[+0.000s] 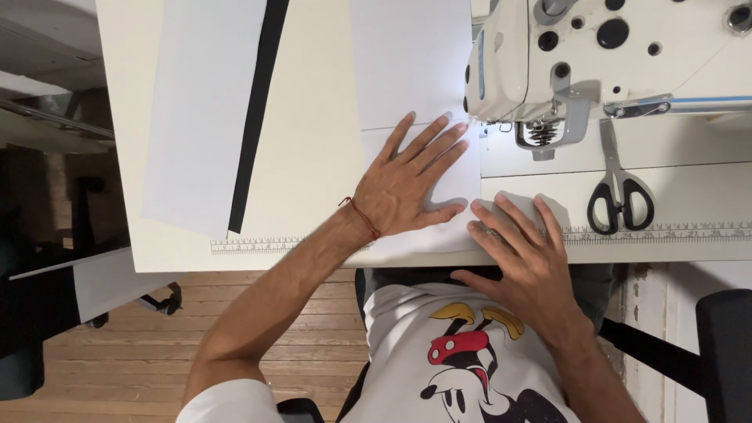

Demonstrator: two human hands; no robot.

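My left hand [411, 180] lies flat with fingers spread on a piece of white fabric [450, 176] on the sewing table, fingertips pointing toward the machine's needle area [540, 133]. A red string bracelet circles that wrist. My right hand [521, 247] rests flat at the fabric's near right corner by the table's front edge, fingers apart. Neither hand grips anything. A white sewing machine [611, 55] stands at the upper right, its lamp lighting the fabric beneath the presser foot.
Black-handled scissors [619, 188] lie to the right of the machine head. A second white fabric piece [207, 110] with a black strip [254, 117] beside it lies on the left of the table [313, 157]. A printed ruler runs along the front edge. Wooden floor below.
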